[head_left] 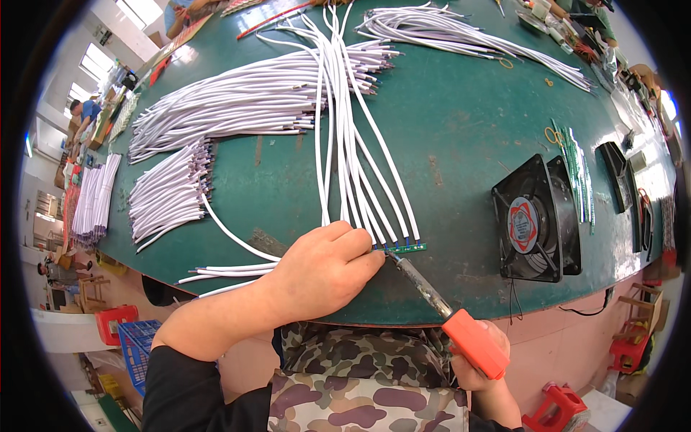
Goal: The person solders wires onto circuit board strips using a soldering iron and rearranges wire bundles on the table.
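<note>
My left hand (324,270) rests on the green table (461,122), fingers curled and pressing down on the near ends of several white cables (360,173) at a narrow green circuit strip (407,248). My right hand (479,367) holds a soldering iron (446,309) by its orange handle, below the table edge. The iron's metal tip touches the strip beside my left fingertips. The white cables fan away from the strip toward the far side of the table.
Bundles of white cables (216,108) lie at left and another bundle (468,36) at the far right. A black square fan (536,219) stands right of the strip, with green circuit strips (576,173) behind it. Red stools and a blue crate (137,342) sit on the floor.
</note>
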`<state>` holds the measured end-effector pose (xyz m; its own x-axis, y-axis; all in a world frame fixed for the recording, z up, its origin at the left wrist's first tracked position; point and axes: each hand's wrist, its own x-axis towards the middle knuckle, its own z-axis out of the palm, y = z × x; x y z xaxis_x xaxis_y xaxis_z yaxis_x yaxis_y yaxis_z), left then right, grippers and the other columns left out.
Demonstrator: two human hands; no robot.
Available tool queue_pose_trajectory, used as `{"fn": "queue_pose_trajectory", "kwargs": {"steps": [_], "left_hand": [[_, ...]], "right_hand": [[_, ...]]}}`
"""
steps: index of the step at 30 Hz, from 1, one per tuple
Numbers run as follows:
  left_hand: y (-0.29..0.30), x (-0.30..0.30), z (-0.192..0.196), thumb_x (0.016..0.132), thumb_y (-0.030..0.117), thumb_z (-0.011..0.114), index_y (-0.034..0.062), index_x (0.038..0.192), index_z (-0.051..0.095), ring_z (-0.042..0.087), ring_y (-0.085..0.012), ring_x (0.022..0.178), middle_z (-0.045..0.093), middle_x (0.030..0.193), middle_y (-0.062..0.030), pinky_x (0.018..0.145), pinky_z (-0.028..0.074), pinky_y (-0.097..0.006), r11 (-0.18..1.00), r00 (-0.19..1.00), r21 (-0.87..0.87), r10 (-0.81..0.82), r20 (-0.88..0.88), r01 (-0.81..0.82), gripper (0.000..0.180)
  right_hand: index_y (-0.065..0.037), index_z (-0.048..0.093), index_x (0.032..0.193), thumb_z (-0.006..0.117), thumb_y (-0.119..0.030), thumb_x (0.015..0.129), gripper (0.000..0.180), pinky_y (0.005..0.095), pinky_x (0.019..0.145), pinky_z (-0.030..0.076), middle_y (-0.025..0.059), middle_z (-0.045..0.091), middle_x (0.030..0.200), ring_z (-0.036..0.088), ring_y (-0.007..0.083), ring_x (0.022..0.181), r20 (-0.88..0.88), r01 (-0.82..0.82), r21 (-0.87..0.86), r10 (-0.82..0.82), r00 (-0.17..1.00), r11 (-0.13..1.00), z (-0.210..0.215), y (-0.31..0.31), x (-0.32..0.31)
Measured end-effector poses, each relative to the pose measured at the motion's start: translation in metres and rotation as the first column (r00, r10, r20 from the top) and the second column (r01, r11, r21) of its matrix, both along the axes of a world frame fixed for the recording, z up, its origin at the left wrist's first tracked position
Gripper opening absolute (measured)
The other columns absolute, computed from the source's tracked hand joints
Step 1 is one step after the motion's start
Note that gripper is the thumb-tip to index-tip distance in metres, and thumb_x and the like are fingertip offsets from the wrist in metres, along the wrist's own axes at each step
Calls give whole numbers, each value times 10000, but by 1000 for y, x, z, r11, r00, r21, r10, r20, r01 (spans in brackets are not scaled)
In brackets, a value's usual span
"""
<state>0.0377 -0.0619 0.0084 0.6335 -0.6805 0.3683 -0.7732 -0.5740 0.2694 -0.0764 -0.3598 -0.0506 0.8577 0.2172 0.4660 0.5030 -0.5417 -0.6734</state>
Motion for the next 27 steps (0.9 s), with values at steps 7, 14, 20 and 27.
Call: {"fn": "queue_pose_trajectory", "kwargs": {"steps": [7,14,20,27], "left_hand": [[0,1,0,654,29,723,12,951,719,530,-231,685,524,831,-58,609,476,-345,1000,1000,1,-1,-6,1,297],[0,0,0,650,29,722,11,951,715,526,-232,679,518,821,-60,609,473,-346,1000,1000,19,4,7,-4,302],[-1,-1,1,646,25,718,6,949,713,520,-229,674,516,817,-60,601,465,-344,999,1000,39,1,10,-1,303],[-2,0,0,650,22,717,3,947,714,517,-228,671,514,814,-59,599,463,-341,999,1000,35,0,22,-1,298]], "right_hand": [[-42,659,824,631,-119,695,152,396,569,497,112,613,800,597,319,637,-25,-59,-10,59,998,998,3,-3,3],[-9,640,1016,616,-122,813,234,405,576,509,126,616,895,611,320,642,40,-73,25,72,997,997,2,-1,4],[34,602,1180,619,-144,854,372,408,591,518,143,617,1001,618,320,648,43,-150,31,149,988,988,-3,-7,3],[58,585,1255,637,-159,841,471,430,658,544,171,595,1161,647,346,732,59,-141,25,139,988,990,-6,-9,0]]}}
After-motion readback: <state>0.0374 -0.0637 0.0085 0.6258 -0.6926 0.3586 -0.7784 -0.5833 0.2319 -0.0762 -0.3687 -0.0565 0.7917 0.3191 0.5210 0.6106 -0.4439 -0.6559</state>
